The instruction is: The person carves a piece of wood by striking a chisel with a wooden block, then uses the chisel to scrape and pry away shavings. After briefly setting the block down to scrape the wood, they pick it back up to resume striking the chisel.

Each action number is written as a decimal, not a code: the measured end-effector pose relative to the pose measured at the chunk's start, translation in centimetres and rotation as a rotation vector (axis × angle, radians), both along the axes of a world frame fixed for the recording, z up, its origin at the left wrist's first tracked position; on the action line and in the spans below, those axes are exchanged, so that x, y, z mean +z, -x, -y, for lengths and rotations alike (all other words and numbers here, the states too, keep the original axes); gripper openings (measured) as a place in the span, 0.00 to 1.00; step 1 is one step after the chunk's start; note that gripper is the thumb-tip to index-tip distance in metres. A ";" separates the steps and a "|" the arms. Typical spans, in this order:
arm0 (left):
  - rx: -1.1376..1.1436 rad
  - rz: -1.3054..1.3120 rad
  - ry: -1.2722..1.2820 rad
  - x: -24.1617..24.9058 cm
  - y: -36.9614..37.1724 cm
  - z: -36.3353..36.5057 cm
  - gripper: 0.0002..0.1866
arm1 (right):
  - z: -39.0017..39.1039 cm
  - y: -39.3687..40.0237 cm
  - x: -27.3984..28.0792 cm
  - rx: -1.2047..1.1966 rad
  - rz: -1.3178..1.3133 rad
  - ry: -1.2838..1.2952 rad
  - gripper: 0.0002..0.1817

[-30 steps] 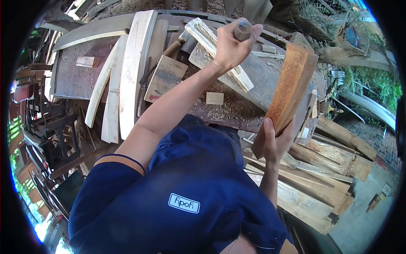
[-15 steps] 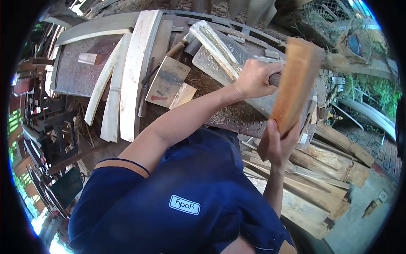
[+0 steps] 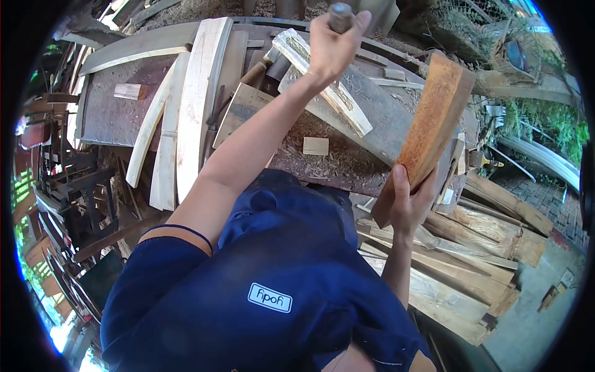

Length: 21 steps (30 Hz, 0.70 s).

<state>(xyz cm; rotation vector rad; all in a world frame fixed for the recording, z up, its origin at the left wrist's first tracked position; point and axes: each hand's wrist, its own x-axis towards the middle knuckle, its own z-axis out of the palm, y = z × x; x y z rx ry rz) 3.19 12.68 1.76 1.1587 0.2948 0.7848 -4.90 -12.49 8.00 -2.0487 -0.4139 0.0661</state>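
My left hand [image 3: 334,46] is reached out over the bench, its fingers wrapped round a round-ended handle [image 3: 341,17], apparently a chisel's. The rest of that tool is mostly hidden below the fist. Beneath this hand lies a pale slotted piece of wood [image 3: 350,111], slanting across a wide grey board [image 3: 378,133]. At the bench's right side, my right hand [image 3: 412,198] grips the lower part of a thick orange-brown wooden block [image 3: 434,118], held tilted with its far end up. The two hands are well apart.
Long pale planks [image 3: 201,105] lie across the bench [image 3: 158,68] on the left. Near the middle are a marked wooden board [image 3: 242,111], a tool with a wooden handle [image 3: 254,73] and a small wood offcut [image 3: 316,146] among shavings. Stacked timber [image 3: 452,266] lies low on the right.
My left hand has moved away from the wooden block, up and left over the slotted wood, still holding the handle. The blurred block is now steadier in my right hand. The small offcut is uncovered.
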 end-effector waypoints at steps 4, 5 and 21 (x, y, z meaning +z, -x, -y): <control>0.014 0.017 -0.033 0.2 0.2 0.3 0.22 | 0.4 0.3 -0.4 -0.024 -0.031 0.004 0.27; 0.014 0.004 -0.076 -0.4 0.1 0.6 0.19 | 0.5 0.2 -0.6 -0.024 -0.031 0.005 0.27; -0.052 -0.013 -0.738 -1.3 2.6 9.2 0.06 | 1.1 -0.4 1.1 0.246 0.173 -0.126 0.23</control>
